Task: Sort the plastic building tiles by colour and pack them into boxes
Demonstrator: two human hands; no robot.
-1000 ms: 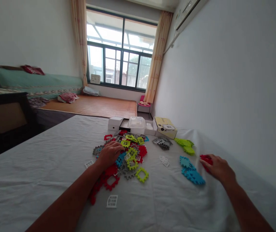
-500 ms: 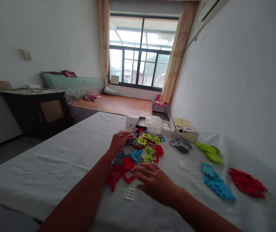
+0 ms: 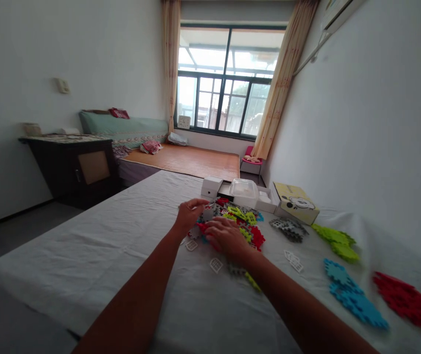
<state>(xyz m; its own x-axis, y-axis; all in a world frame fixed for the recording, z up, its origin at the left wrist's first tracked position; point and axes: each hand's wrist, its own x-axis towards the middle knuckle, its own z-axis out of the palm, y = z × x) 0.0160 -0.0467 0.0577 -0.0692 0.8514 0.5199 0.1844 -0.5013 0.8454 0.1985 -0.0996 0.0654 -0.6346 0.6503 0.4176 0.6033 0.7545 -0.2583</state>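
A heap of toothed plastic pieces in red, grey, blue and lime [image 3: 257,238] lies on the white cloth. At its left edge is my left hand [image 3: 190,216], its fingers curled together; what they hold is hidden. My right hand [image 3: 228,238] reaches over the front of the heap, its bent fingers on a red toothed piece [image 3: 202,227]. Before the heap lie a white lattice window piece [image 3: 191,245] and another white window piece [image 3: 216,265]. Under my right wrist a lime piece [image 3: 253,282] partly shows.
To the right are stacks of grey pieces [image 3: 290,230], lime pieces [image 3: 337,242], blue pieces [image 3: 355,295] and red pieces [image 3: 408,299], plus white window pieces [image 3: 294,261]. Behind the heap stand a clear plastic tub [image 3: 244,191], a white box [image 3: 211,186] and a yellow box [image 3: 295,202].
My right hand has moved forward and onto the heap. Red pieces at the heap's front are gone from that spot, and white window pieces show there. The view has turned slightly left.
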